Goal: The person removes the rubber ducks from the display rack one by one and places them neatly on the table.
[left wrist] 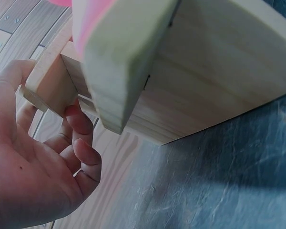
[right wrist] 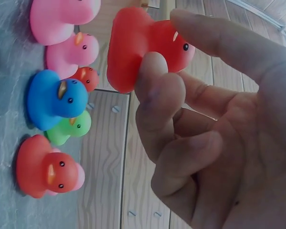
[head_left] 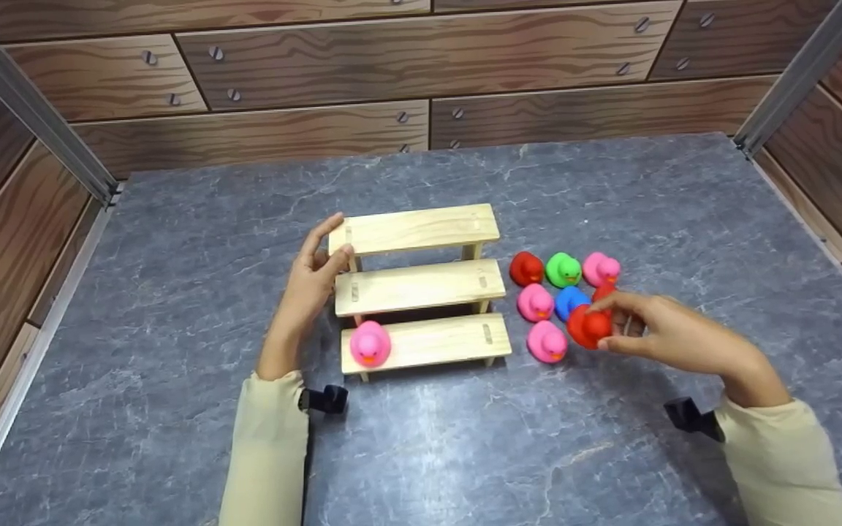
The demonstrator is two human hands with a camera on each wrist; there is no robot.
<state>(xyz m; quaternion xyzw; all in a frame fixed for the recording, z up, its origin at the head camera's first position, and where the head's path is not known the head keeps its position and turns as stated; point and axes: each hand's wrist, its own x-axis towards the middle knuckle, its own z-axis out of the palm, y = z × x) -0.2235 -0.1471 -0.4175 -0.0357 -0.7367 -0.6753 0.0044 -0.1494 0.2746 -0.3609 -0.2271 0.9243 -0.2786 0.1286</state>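
Note:
A three-step wooden stand (head_left: 421,285) is set in the middle of the table, with a pink rubber duck (head_left: 370,343) at the left end of its lowest step. My left hand (head_left: 310,281) grips the left end of the top step, thumb in front and a finger at the back corner. With thumb and fingertips my right hand (head_left: 673,332) pinches a red rubber duck (right wrist: 128,52), raised above the other ducks. Below it in the right wrist view are a blue duck (right wrist: 50,102) and another red duck (right wrist: 33,164), which my fingers partly cover in the head view.
Right of the stand are more ducks: a dark red one (head_left: 526,269), a green one (head_left: 563,270) and several pink ones, including a near pink duck (head_left: 547,342). Wood-patterned walls (head_left: 421,55) with metal corner posts (head_left: 808,73) enclose the grey marbled tabletop (head_left: 172,307).

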